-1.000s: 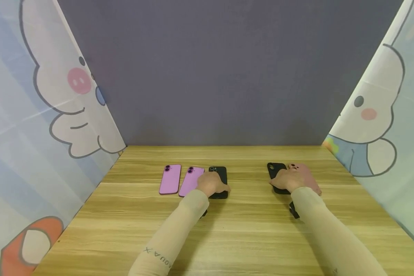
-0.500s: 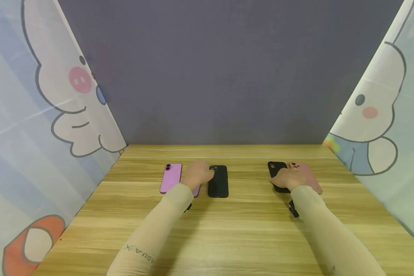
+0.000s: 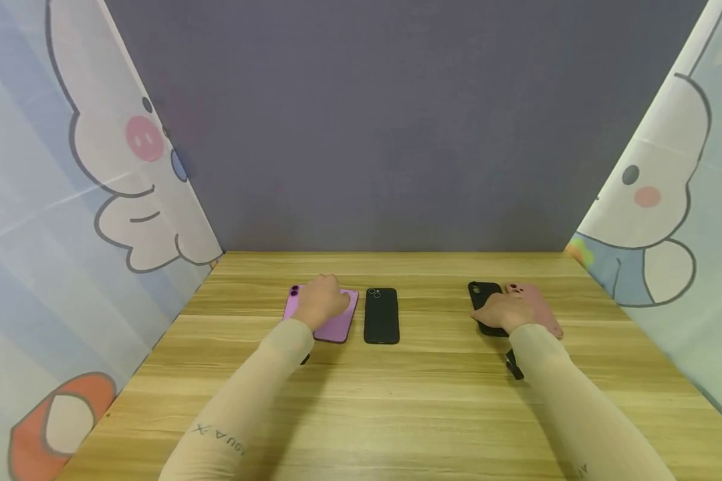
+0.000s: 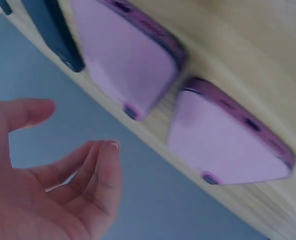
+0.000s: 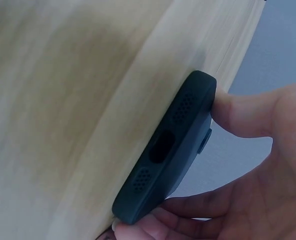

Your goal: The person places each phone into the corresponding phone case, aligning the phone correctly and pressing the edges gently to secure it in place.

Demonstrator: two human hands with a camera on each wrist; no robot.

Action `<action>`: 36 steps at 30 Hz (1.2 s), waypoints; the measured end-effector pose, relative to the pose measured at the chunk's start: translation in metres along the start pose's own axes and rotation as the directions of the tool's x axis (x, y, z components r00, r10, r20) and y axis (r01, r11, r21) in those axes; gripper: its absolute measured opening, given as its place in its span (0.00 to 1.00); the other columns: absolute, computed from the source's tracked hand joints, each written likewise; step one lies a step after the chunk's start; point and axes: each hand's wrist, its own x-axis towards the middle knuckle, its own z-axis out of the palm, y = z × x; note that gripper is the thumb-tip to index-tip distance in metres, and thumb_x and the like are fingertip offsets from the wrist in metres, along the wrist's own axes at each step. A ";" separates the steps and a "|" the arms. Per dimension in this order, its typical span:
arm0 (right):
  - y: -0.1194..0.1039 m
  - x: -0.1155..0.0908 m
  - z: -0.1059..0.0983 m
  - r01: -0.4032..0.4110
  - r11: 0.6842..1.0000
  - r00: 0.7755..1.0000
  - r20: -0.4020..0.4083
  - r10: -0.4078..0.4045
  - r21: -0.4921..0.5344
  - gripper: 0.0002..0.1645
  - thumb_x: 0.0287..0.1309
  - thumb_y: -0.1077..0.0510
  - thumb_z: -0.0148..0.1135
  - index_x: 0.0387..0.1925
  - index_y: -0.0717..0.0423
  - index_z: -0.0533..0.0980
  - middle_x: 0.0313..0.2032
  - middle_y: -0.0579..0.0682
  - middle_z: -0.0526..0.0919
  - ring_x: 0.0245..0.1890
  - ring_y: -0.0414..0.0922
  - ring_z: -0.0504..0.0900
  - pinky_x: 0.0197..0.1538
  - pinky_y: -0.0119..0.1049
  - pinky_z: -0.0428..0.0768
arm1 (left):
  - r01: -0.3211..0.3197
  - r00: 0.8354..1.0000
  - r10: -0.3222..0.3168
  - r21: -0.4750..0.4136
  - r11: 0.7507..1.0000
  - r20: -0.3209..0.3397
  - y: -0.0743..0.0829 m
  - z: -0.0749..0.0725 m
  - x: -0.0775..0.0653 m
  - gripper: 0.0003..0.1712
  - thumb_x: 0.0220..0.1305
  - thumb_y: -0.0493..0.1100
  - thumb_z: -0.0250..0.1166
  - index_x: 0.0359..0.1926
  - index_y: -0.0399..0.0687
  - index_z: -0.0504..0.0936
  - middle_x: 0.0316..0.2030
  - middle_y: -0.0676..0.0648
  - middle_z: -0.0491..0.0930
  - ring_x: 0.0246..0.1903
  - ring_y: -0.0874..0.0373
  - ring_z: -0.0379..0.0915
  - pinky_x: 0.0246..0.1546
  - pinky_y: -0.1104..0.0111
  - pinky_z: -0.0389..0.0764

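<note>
In the head view my left hand (image 3: 321, 300) hovers over two purple phones lying back side up, the right one (image 3: 339, 327) and the left one (image 3: 291, 304), covering part of each. The left wrist view shows that hand with thumb apart from loosely bent fingers and nothing between them. My right hand (image 3: 505, 312) grips a black phone case (image 5: 183, 155) by its long sides, thumb on one edge and fingers on the other, low against the table. Beside it lies a pink phone case (image 3: 541, 310), partly hidden by the hand.
A black phone (image 3: 382, 317) lies to the right of the purple pair. The wooden table (image 3: 409, 407) ends at a grey back panel (image 3: 391, 133), with cartoon-printed cloth (image 3: 138, 207) along both sides.
The left hand has moved left from over the black phone to over the purple ones, uncovering the black phone. The right hand keeps its grip in the same place.
</note>
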 end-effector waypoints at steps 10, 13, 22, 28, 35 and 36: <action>0.002 0.000 0.000 0.014 1.000 1.000 -0.006 -0.014 -0.009 0.36 0.70 0.36 0.54 0.50 0.67 0.82 0.36 0.60 0.83 0.27 0.50 0.76 0.28 0.40 0.74 | 0.104 0.994 -0.105 -0.028 0.994 -0.042 -0.032 0.003 0.003 0.22 0.70 0.51 0.61 0.21 0.46 0.70 0.22 0.47 0.69 0.19 0.55 0.63 0.17 0.64 0.68; 0.003 0.001 -0.001 0.015 1.000 1.000 -0.010 -0.015 -0.008 0.36 0.70 0.36 0.55 0.50 0.67 0.81 0.38 0.62 0.83 0.28 0.51 0.77 0.29 0.42 0.75 | 0.138 0.989 -0.139 -0.019 0.990 -0.059 -0.038 0.003 0.004 0.25 0.70 0.55 0.62 0.20 0.47 0.70 0.23 0.46 0.71 0.20 0.55 0.65 0.17 0.64 0.70; 0.004 -0.002 0.000 0.004 1.000 1.000 0.003 -0.004 0.005 0.33 0.70 0.37 0.55 0.47 0.64 0.83 0.31 0.56 0.82 0.23 0.48 0.73 0.27 0.39 0.71 | 0.295 0.953 -0.295 0.002 0.955 0.063 -0.052 0.004 -0.002 0.43 0.65 0.68 0.62 0.55 0.30 0.79 0.56 0.27 0.73 0.51 0.36 0.73 0.48 0.45 0.79; 0.004 -0.003 0.000 0.014 1.000 1.000 -0.004 -0.014 0.023 0.31 0.70 0.38 0.55 0.45 0.62 0.84 0.32 0.55 0.82 0.24 0.48 0.74 0.27 0.39 0.71 | 0.358 0.929 -0.356 0.002 0.934 0.100 -0.055 0.006 0.000 0.50 0.63 0.71 0.62 0.64 0.28 0.73 0.55 0.25 0.70 0.53 0.34 0.71 0.50 0.44 0.79; 0.003 0.000 0.001 0.016 1.000 1.000 -0.008 -0.016 0.018 0.30 0.70 0.38 0.55 0.43 0.61 0.84 0.29 0.54 0.81 0.23 0.48 0.73 0.27 0.39 0.71 | 0.421 0.903 -0.416 -0.028 0.907 0.108 -0.061 0.008 0.003 0.52 0.61 0.67 0.68 0.66 0.26 0.70 0.56 0.23 0.69 0.57 0.31 0.69 0.52 0.45 0.79; 0.003 0.000 0.001 0.013 1.000 1.000 -0.012 -0.013 0.015 0.30 0.70 0.38 0.55 0.43 0.62 0.84 0.29 0.54 0.81 0.23 0.48 0.74 0.27 0.39 0.71 | 0.421 0.903 -0.415 -0.036 0.906 0.108 -0.061 0.007 0.003 0.51 0.60 0.66 0.69 0.65 0.26 0.70 0.56 0.23 0.69 0.57 0.31 0.69 0.51 0.45 0.79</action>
